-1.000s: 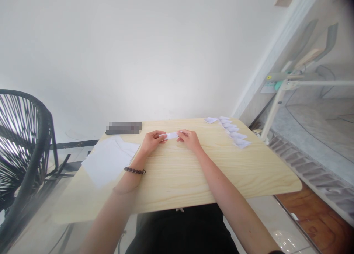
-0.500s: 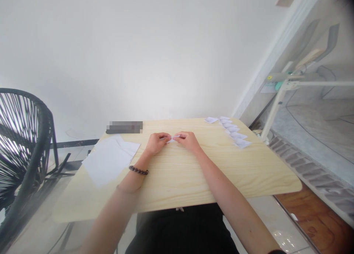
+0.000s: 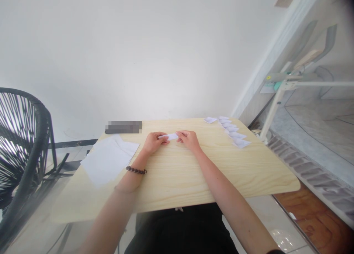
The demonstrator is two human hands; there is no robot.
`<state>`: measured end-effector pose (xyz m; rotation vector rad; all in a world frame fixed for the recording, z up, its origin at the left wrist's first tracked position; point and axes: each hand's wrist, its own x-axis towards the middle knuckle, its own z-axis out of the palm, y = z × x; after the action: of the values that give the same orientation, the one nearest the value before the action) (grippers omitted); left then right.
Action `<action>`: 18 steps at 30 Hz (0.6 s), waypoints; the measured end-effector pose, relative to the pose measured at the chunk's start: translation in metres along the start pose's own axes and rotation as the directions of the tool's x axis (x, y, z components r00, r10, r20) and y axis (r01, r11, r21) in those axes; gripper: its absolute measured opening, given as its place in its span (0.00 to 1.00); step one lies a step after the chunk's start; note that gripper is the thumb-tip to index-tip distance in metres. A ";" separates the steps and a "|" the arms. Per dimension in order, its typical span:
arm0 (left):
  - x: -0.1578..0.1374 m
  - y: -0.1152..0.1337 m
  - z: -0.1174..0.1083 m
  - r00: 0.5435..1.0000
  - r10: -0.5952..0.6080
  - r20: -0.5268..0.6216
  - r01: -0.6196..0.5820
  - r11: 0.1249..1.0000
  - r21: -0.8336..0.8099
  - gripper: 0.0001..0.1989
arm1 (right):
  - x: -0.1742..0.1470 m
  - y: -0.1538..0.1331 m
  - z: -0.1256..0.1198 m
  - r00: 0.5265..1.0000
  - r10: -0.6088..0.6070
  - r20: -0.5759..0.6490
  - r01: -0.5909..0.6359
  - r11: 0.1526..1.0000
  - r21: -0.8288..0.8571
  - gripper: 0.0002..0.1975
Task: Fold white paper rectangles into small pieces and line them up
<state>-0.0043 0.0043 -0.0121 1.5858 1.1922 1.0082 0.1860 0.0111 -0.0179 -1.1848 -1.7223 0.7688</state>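
A small folded piece of white paper [image 3: 172, 136] stretches between my hands over the middle of the table. Its left end is pinched by my left hand [image 3: 155, 142], which has a dark bead bracelet on the wrist. My right hand [image 3: 189, 139] grips the other end between thumb and fingers. The fingertips cover both ends, so the exact shape of the folds is hard to make out. Loose white sheets [image 3: 107, 162] lie on the table to the left of my left forearm.
Several folded white paper pieces [image 3: 231, 129] overlap in a row at the back right, with one separate folded piece [image 3: 210, 119] beside them. A dark, partly blurred object [image 3: 123, 128] lies at the back left of the wooden table [image 3: 177, 184]. A black woven chair [image 3: 41, 110] stands at left.
The hands have drawn slightly apart, and more of the paper shows between them, now as a flat strip facing me. Both hands still hold it.
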 end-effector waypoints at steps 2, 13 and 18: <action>-0.002 0.002 0.001 1.000 -0.004 0.017 0.004 1.000 -0.026 0.20 | 0.000 0.001 0.000 1.000 0.015 -0.006 -0.015 1.000 0.014 0.22; -0.001 0.000 0.001 1.000 0.024 0.008 -0.024 1.000 -0.016 0.19 | 0.000 -0.001 0.002 1.000 0.025 0.017 -0.027 0.997 0.073 0.16; -0.002 0.002 0.001 0.999 0.038 0.004 -0.038 0.998 0.046 0.18 | 0.000 0.000 0.002 1.000 -0.012 0.002 0.012 1.000 0.003 0.14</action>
<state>-0.0035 0.0020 -0.0109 1.6507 1.1955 1.0089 0.1841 0.0111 -0.0182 -1.1706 -1.7277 0.7652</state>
